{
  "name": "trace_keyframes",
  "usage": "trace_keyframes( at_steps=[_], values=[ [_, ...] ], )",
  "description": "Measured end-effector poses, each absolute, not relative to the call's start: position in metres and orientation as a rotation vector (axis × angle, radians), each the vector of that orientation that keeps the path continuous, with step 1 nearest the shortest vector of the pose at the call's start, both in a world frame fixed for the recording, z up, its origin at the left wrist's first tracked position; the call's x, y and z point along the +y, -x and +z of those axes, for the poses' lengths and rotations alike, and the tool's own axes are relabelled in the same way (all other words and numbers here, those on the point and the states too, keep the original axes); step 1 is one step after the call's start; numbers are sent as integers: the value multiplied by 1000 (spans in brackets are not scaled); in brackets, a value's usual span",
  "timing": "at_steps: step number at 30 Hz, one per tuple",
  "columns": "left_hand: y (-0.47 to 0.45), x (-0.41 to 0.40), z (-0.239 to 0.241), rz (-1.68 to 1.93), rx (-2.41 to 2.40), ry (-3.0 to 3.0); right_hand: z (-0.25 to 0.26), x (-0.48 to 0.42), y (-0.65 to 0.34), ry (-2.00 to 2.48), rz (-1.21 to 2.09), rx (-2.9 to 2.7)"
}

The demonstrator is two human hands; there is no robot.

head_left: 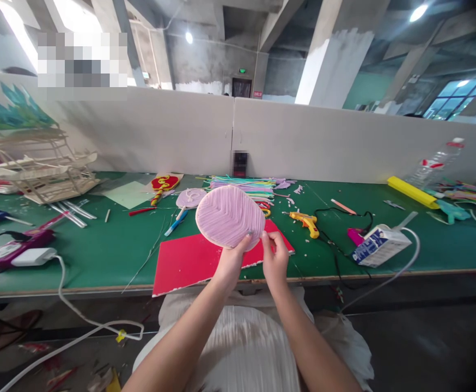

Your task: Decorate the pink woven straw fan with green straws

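A lilac oval panel (227, 215), covered in fine strips laid in a slanting pattern with a pale rim, is held up over the table's front part. My left hand (233, 261) grips its lower edge, thumb on the face. At the panel's right edge my right hand (275, 256) is closed in a pinch at the rim; whether a loose strip is between those fingers is too small to see. Below the panel lies a red board (184, 267) with ragged white edges, partly past the table's front edge. Behind it rests a smaller lilac round piece (191, 197).
Lilac, green and yellow strips (242, 188) lie behind the panel. To the right are a yellow glue gun (305, 222), a blue-white carton (380, 245) and a plastic bottle (432, 166). A stick-built model (42, 169) and purple power strip (17, 247) stand left.
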State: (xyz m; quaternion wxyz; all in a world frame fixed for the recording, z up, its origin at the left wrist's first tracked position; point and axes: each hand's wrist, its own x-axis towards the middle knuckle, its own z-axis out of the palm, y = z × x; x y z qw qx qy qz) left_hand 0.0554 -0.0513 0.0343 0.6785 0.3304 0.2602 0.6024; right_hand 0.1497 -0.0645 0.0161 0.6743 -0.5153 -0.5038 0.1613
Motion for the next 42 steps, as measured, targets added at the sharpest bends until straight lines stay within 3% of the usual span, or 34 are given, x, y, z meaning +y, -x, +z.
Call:
trace_keyframes(
  at_steps=[8,29,42],
  values=[
    [-49,-40,16,1371,585,-873,21,-65,-152,1064,784,-927],
    [-42,-35,8,1320,559,-959,17,-64,-148,1097,730,-946],
    [-3,-26,18,1104,623,-1336,11,-56,-160,953,1280,-922]
  ],
)
